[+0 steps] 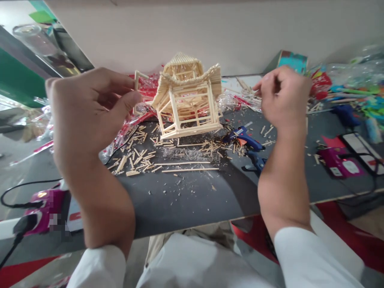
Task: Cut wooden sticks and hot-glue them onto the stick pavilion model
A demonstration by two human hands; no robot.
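Observation:
A model pavilion (192,130) built of thin wooden sticks, with a curved, slatted roof, rests slightly askew in the middle of the table. To its left, my left hand (87,108) is closed in a pinch on a small stick frame (137,80), partly hidden by the fingers. My right hand (283,96) is raised to the right of the pavilion, apart from it. Its fingertips are pressed together, and I cannot make out whether they hold anything. Cut stick pieces (139,158) and a clear plastic ruler (192,154) lie in front of the pavilion.
A blue glue gun (244,138) lies right of the pavilion, with another blue tool (256,162) by my right forearm. Purple power strips (340,162) with cables sit at both sides. Red plastic packaging (147,90) lies behind; a teal box (292,62) is by the wall.

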